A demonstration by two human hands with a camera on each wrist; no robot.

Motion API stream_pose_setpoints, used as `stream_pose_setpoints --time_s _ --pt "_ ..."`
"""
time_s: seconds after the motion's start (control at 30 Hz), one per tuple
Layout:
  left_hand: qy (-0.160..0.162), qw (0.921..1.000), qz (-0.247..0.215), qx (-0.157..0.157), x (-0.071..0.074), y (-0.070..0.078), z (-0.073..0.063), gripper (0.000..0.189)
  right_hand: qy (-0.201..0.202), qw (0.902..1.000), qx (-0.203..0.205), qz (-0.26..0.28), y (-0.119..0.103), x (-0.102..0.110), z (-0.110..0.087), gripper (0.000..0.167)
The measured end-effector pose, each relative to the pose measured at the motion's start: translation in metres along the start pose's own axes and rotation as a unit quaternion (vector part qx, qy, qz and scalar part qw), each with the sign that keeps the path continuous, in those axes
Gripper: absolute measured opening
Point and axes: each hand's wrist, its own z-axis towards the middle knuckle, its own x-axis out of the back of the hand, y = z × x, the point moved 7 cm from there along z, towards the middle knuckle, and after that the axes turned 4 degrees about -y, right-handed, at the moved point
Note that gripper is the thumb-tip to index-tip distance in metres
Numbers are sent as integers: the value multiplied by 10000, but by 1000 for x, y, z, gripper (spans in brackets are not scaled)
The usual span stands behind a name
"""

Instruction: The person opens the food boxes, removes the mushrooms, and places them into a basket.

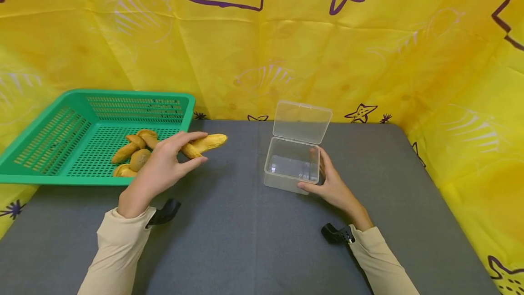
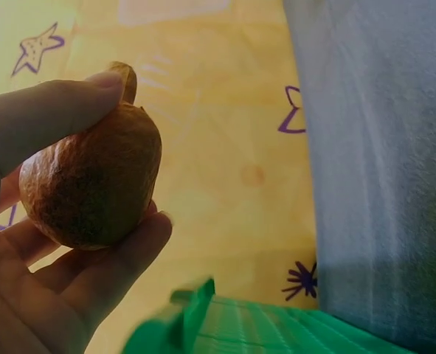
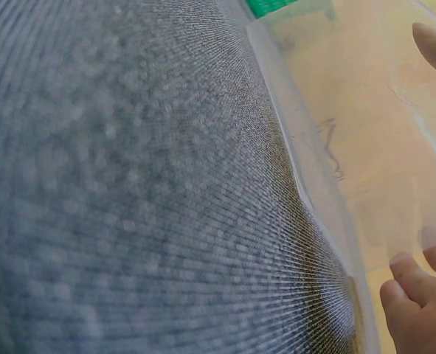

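Note:
A tan-yellow mushroom (image 1: 209, 143) is pinched between the thumb and fingers of my left hand (image 1: 163, 163), held just past the right side of the green basket. In the left wrist view the rounded brown cap of this mushroom (image 2: 92, 177) faces the camera. My right hand (image 1: 333, 190) grips the right side of a clear plastic box (image 1: 284, 183), thumb at the front and fingers along the side. The hinged lid (image 1: 303, 122) of the box stands up at the back, and nothing is visible inside. Part of the box wall (image 3: 313, 162) fills the right wrist view's edge.
A green perforated basket (image 1: 90, 180) stands at the left with several mushrooms (image 1: 140, 159) lying in its right part. Grey cloth (image 1: 229, 240) covers the table. Yellow patterned fabric (image 1: 221, 44) hangs behind and along the right.

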Motion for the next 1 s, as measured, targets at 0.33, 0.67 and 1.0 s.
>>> stream_pose_setpoints --time_s 0.33,0.67,1.0 --pt "386 9987 217 251 16 -13 -14 55 -21 10000 18 14 0 -2 -1 109" --pt "878 9952 176 388 47 -27 -26 60 7 10000 46 -4 -1 0 -1 108" --pt "1190 9899 264 718 71 -53 -41 60 -11 10000 44 -5 0 0 0 108"
